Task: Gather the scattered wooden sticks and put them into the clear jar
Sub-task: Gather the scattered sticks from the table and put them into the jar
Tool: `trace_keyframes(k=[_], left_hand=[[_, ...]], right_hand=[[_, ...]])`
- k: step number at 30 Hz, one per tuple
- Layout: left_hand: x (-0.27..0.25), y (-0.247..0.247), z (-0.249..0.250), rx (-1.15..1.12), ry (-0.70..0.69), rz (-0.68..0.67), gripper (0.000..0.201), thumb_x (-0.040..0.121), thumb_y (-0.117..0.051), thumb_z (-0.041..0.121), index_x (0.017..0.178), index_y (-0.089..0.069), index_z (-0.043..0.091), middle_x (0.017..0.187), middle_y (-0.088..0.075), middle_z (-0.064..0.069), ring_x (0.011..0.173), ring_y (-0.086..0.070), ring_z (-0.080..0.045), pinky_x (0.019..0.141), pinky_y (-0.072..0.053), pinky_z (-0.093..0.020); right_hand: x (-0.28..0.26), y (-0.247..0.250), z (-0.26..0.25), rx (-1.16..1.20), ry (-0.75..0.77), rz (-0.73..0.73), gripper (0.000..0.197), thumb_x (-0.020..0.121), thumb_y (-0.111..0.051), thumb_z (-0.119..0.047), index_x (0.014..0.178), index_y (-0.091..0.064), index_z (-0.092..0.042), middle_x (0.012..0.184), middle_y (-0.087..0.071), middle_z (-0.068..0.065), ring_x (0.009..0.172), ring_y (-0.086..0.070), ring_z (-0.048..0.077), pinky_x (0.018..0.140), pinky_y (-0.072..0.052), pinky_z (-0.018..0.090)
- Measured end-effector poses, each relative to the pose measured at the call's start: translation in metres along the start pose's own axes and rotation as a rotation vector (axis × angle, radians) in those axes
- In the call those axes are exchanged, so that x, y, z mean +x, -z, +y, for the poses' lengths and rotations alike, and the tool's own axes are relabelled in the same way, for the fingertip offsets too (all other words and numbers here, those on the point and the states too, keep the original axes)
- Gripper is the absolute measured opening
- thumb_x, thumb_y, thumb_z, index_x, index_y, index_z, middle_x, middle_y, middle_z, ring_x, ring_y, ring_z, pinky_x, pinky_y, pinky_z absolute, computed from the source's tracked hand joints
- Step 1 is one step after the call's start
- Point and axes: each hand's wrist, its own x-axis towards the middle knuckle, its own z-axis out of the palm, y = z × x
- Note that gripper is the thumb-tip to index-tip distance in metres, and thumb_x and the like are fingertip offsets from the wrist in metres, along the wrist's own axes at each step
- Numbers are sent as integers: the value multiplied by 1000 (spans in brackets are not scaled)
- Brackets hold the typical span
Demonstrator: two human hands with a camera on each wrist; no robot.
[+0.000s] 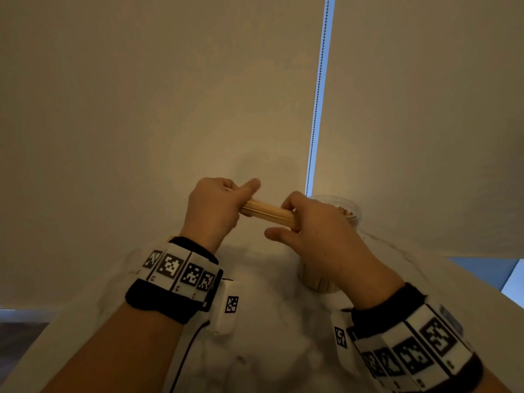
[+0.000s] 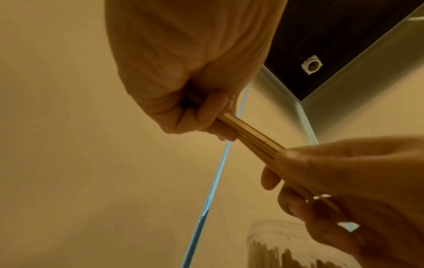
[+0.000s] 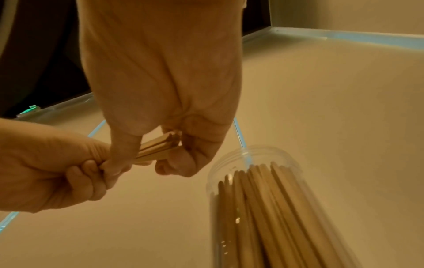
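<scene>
A bundle of wooden sticks [image 1: 268,213] lies level between both hands, above the white table. My left hand [image 1: 218,205] grips its left end with curled fingers, thumb stretched along the top. My right hand [image 1: 309,222] wraps its fingers over the right end; the thumb sticks out below. The left wrist view shows the bundle [image 2: 252,137] running from the left fist [image 2: 197,112] into the right hand [image 2: 344,181]. The clear jar [image 3: 263,199] stands open just right of the hands, holding several upright sticks [image 3: 259,208]. My right hand hides much of the jar [image 1: 343,207] in the head view.
The white table [image 1: 269,350] ends close behind the jar, against beige roller blinds [image 1: 170,109] with a bead chain [image 1: 319,95] hanging in the gap between them. A cable [image 1: 187,353] trails from my left wristband across the table.
</scene>
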Motion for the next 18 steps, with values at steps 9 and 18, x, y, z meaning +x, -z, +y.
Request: trace_keyframes(k=[9,18], left_hand=[[-5,-5,9,-230,253,-305,45,100,-55,44,91,-74,4,76,-75,-14,53,-55,-14,48,-45,-24],[-12,-13,6,-69,32,-451,54,97,-56,54,82,-70,4,61,-58,-6,44,-40,-13,40,-34,-22]], right_hand=[[-2,15,-5,-72,-65,297,50,97,-41,-59,70,-55,-19,54,-51,1,54,-51,15,51,-37,30],[1,33,3,60,-134,210,43,100,-47,-44,68,-59,-18,60,-56,2,58,-52,14,51,-31,23]])
